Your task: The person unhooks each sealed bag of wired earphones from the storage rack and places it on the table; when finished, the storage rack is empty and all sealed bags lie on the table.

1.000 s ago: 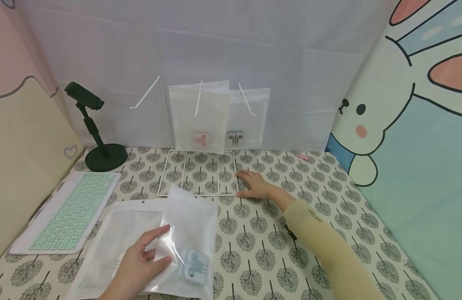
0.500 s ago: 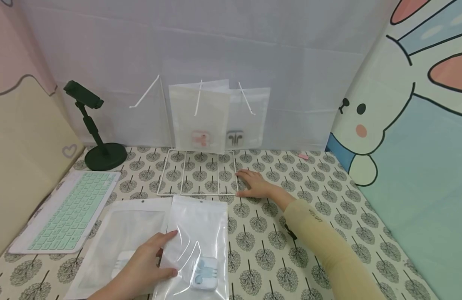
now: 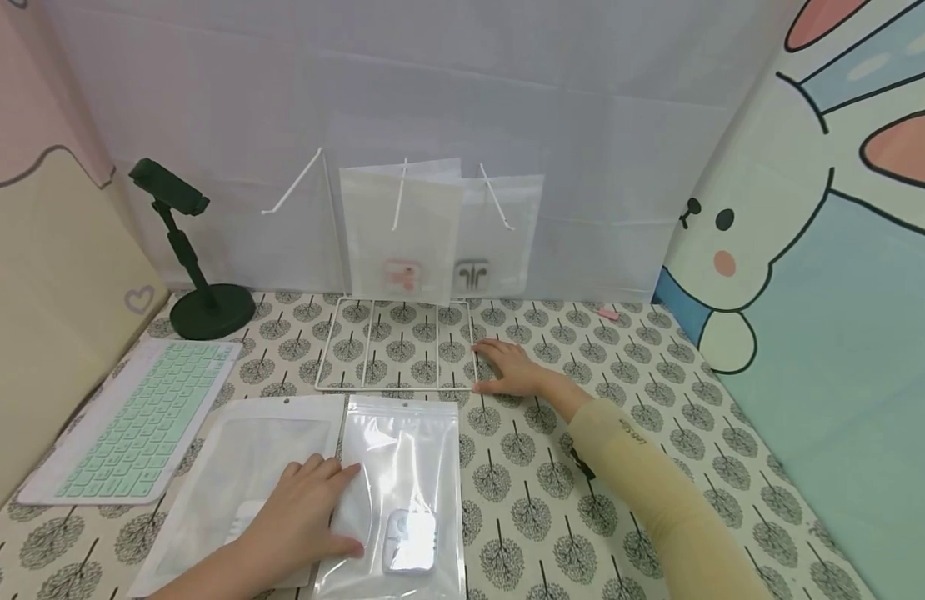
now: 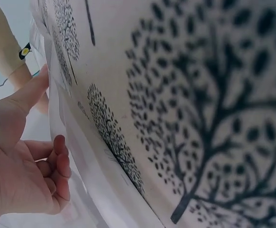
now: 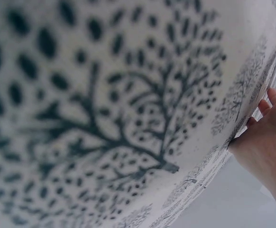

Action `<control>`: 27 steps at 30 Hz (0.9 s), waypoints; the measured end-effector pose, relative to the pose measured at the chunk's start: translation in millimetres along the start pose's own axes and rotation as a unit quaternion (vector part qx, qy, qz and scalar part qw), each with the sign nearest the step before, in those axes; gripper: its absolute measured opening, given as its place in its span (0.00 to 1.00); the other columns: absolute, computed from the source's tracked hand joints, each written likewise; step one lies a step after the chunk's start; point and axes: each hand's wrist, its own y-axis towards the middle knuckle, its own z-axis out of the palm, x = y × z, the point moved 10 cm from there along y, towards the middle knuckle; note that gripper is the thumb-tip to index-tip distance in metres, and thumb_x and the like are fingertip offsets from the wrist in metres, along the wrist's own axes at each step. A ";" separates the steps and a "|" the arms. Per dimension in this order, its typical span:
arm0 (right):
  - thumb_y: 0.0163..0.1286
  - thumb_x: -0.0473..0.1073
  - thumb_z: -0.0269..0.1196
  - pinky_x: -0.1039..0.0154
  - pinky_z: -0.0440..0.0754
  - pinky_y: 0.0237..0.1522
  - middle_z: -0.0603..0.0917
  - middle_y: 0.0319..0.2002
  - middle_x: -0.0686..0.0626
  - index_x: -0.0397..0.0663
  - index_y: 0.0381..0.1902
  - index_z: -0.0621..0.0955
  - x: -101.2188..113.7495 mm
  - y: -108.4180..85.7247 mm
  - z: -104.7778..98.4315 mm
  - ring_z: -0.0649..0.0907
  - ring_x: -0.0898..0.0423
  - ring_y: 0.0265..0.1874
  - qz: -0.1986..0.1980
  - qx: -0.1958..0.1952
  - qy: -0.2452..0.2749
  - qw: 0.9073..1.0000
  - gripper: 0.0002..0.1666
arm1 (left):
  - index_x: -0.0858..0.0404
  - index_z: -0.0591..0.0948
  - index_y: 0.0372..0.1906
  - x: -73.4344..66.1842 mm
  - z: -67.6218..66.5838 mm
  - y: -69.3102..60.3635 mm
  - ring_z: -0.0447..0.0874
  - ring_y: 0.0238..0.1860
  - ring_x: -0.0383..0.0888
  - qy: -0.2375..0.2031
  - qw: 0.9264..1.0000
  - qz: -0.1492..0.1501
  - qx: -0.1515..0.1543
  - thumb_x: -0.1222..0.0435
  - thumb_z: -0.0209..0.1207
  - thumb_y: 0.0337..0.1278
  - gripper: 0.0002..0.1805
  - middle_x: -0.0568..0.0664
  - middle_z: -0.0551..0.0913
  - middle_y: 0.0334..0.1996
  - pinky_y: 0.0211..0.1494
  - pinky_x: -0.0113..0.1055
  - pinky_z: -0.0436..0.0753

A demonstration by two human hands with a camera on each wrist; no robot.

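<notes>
A clear-fronted zip bag (image 3: 383,446) lies flat, an earphone case (image 3: 410,542) with glare on it inside. My left hand (image 3: 301,517) rests at its left edge, thumb and index finger spread apart on the plastic. In the left wrist view the other fingers of that hand (image 4: 24,166) bend loosely beside the bag's edge. A second zip bag (image 3: 263,450), with a white case partly hidden by my wrist, lies under and left of that hand. My right hand (image 3: 511,369) rests on the cloth, fingertips at the right side of a white wire rack (image 3: 395,389).
Two zip bags, one with a pink earphone case (image 3: 402,275) and one with a dark earphone set (image 3: 472,275), hang from the rack's prongs. The left prong (image 3: 292,182) is bare. A green-keyed keyboard (image 3: 147,425) and a black stand (image 3: 211,312) are at left.
My left hand has moved the raised bag rightward and laid it flat beside the other one. Its thumb and index finger have spread. The right hand has stayed put.
</notes>
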 end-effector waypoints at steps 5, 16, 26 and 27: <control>0.64 0.62 0.59 0.39 0.44 0.70 0.52 0.73 0.40 0.46 0.73 0.55 0.6 -0.6 -0.6 0.54 0.38 0.71 0.006 0.005 0.001 1.000 0.48 | 0.64 0.81 0.51 4.2 -2.4 2.2 0.66 0.36 0.42 0.026 0.999 -0.007 0.025 0.34 0.69 0.17 0.50 0.46 0.76 0.34 0.40 0.39 0.65; 0.64 0.64 0.58 0.40 0.43 0.71 0.51 0.74 0.42 0.49 0.74 0.54 -2.3 -0.8 2.3 0.53 0.39 0.72 0.017 0.005 0.002 1.000 0.49 | 0.63 0.76 0.58 43.5 -74.4 52.8 0.73 0.50 0.59 0.050 0.997 -0.058 0.004 0.39 0.69 0.32 0.46 0.57 0.80 0.45 0.52 0.61 0.66; 0.64 0.63 0.59 0.38 0.43 0.70 0.52 0.74 0.42 0.48 0.73 0.55 0.8 -0.1 0.2 0.53 0.40 0.72 0.010 0.001 0.001 1.000 0.48 | 0.64 0.69 0.64 127.9 -67.0 116.9 0.66 0.57 0.70 -0.042 0.993 -0.104 0.020 0.41 0.66 0.44 0.45 0.62 0.77 0.53 0.54 0.69 0.61; 0.64 0.63 0.58 0.38 0.43 0.70 0.52 0.74 0.42 0.48 0.73 0.55 0.2 -0.1 0.2 0.53 0.40 0.72 0.011 0.002 0.000 1.000 0.48 | 0.65 0.67 0.66 135.7 -61.0 122.0 0.64 0.58 0.71 -0.050 0.993 -0.107 0.028 0.42 0.66 0.45 0.47 0.64 0.75 0.56 0.55 0.71 0.59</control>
